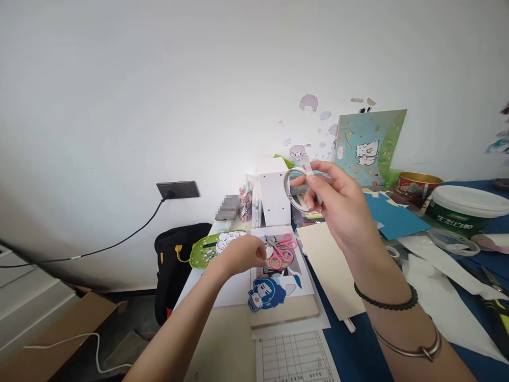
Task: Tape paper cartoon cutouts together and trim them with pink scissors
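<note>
My right hand (338, 199) is raised in front of the white box, its fingers closed on a roll of tape (289, 195). A short whitish strip of tape (308, 167) sticks up by the thumb. My left hand (243, 253) is lower, over the papers, with its fingers curled in; what they hold, if anything, is hidden. Just right of its fingertips lie pink-handled scissors (281, 258) on a stack of paper and cut-outs. A blue-haired paper figure (265, 295) lies nearer me, below the left hand.
A green tray (201, 254) holds a paper cut-out left of my left hand. A white box (274, 196) stands against the wall. At right are a blue sheet (397, 215), a white-lidded tub (457, 217) and crumpled white paper (441, 297). A black bag (165, 254) is beside the table.
</note>
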The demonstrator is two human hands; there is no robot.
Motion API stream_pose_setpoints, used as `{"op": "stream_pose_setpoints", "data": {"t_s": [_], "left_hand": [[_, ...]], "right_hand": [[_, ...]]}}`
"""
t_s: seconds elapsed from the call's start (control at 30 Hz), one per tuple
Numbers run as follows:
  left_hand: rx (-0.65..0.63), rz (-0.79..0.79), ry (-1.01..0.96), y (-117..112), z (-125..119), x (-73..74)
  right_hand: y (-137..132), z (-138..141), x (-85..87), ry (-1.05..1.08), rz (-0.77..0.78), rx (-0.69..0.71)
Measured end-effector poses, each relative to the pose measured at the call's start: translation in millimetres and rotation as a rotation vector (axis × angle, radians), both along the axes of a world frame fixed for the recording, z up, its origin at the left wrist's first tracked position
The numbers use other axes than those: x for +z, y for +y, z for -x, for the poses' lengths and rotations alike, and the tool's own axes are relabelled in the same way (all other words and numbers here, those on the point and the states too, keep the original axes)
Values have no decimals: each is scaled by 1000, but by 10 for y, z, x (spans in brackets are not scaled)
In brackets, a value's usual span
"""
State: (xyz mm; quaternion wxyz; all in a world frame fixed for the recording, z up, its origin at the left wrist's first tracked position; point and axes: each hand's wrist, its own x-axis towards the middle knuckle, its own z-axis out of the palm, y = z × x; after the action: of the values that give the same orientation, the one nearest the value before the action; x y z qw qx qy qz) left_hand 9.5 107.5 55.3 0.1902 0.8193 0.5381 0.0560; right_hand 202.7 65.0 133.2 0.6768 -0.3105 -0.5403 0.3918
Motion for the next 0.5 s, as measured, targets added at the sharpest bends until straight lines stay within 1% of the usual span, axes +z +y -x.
{"op": "stream_pose_setpoints", "data": {"t_s": [0.07, 0.23, 0.4, 0.5], "left_hand": [[-43, 39, 42, -7, -16, -32], [-53, 79, 91, 44, -38, -137], [-102, 159, 67, 89, 1, -165], [-107, 177, 72, 109, 15, -182]], "right_hand": [[-10, -3, -1, 0, 0, 15], [-21, -12, 5, 7, -6, 24], [-12, -9, 21, 38, -6, 48], [-9, -2, 18, 37, 4, 64]]}}
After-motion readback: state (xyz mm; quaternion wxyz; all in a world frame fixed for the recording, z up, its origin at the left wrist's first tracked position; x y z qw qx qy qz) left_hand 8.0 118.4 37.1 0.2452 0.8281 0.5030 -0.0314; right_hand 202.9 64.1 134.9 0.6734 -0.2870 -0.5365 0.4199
